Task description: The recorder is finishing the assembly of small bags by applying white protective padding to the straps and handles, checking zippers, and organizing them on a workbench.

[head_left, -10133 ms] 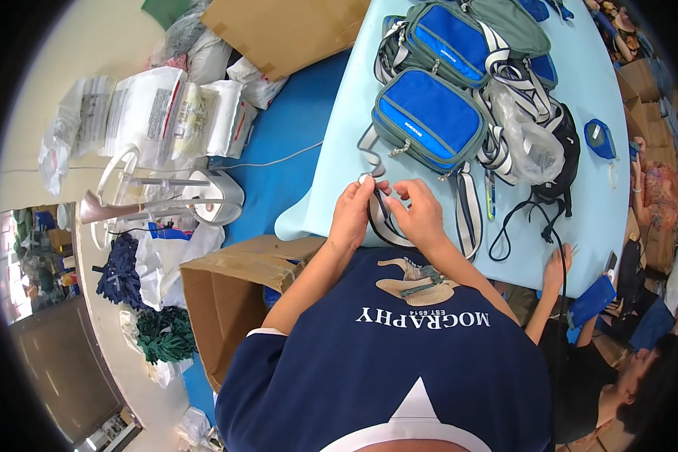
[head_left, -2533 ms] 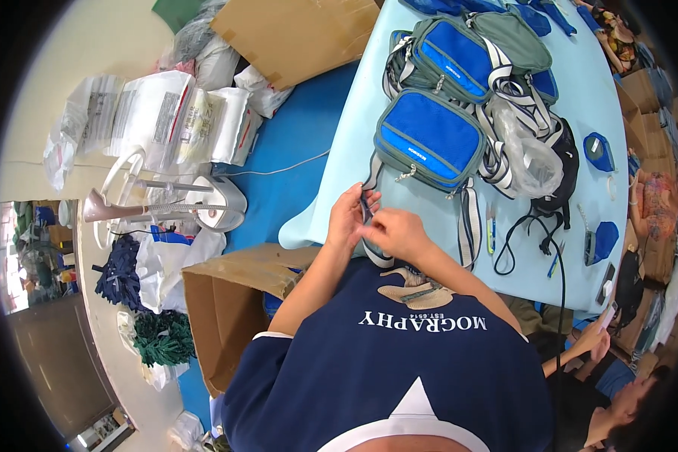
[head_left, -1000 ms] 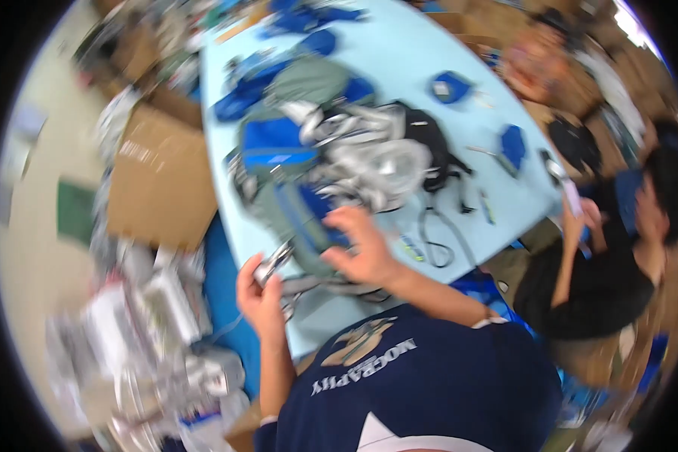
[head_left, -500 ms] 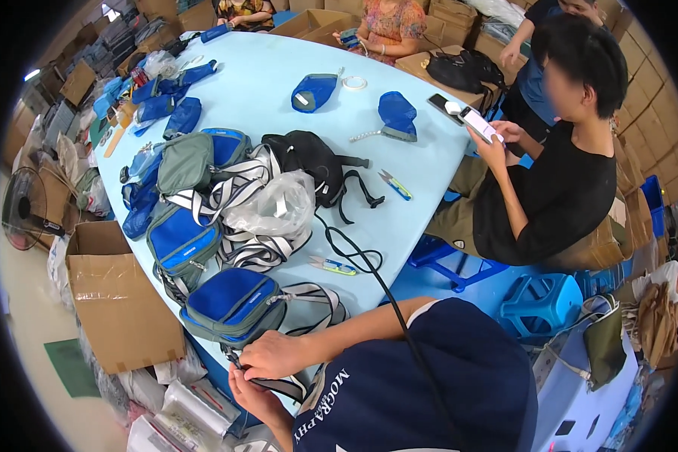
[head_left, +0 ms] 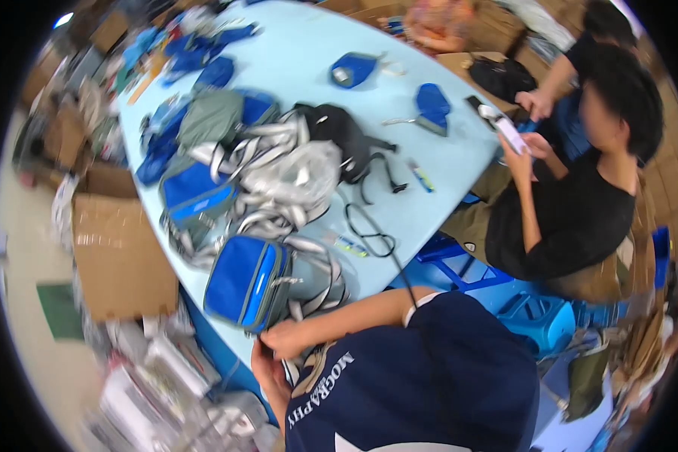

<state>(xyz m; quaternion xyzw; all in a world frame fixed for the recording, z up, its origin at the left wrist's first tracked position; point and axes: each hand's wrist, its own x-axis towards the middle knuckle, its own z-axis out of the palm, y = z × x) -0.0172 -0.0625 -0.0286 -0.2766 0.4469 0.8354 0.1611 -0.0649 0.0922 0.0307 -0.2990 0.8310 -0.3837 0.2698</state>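
My right hand (head_left: 282, 339) is curled at the table's near edge, just below a blue-and-grey bag (head_left: 233, 282) with a zip. My left hand (head_left: 267, 369) is under it. Both appear closed on the bag's strap, though motion blur and the overlap hide their fingertips. Striped straps (head_left: 316, 297) loop out from the bag's right side. Behind it lie another blue-and-grey bag (head_left: 188, 192), a clear plastic bag (head_left: 294, 181), a black bag (head_left: 331, 132) and a snipper (head_left: 346, 245) beside a black cord (head_left: 369, 237).
The pale blue table (head_left: 459, 196) holds blue pouches (head_left: 433, 105) and a second snipper (head_left: 422, 175). A co-worker in black (head_left: 565, 218) holds a phone at the right, another (head_left: 546, 83) behind. A cardboard box (head_left: 120, 256) and packages stand left, a blue stool (head_left: 535, 320) right.
After swinging from the floor side toward the table and co-workers, the view has tilted slightly. My hands stay together at the strap. The nearest bag looks turned, and the rear co-worker's hand is lower.
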